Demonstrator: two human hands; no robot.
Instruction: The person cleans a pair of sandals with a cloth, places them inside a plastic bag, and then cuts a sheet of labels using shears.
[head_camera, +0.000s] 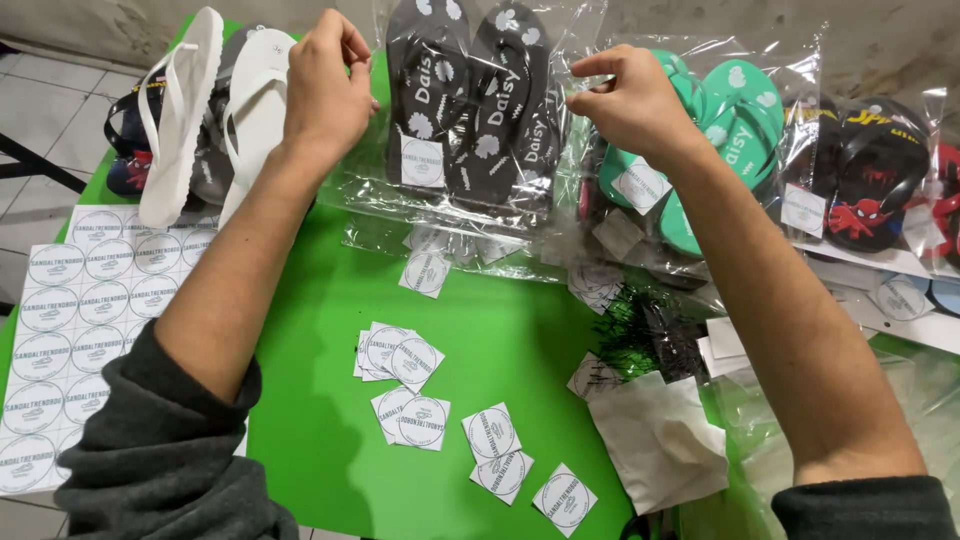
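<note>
The top edge of a clear plastic bag (470, 215) is being pinched at both ends: by the left hand (325, 85), curled with fingertips closed on the film, and by the right hand (630, 100), thumb and forefinger pressed together on it. A pair of black flip-flops (480, 100) is being enclosed in the bag, directly between the two hands. White flip-flops (215, 110) are being kept just outside the left hand; teal flip-flops (725, 135), bagged, are lying just under and beyond the right hand. Below the hands, loose square labels (425, 420) are being spread over the green table (320, 400). An uncut label sheet (85, 340) is lying beside the left forearm, a white cloth (655, 440) beside the right forearm.
</note>
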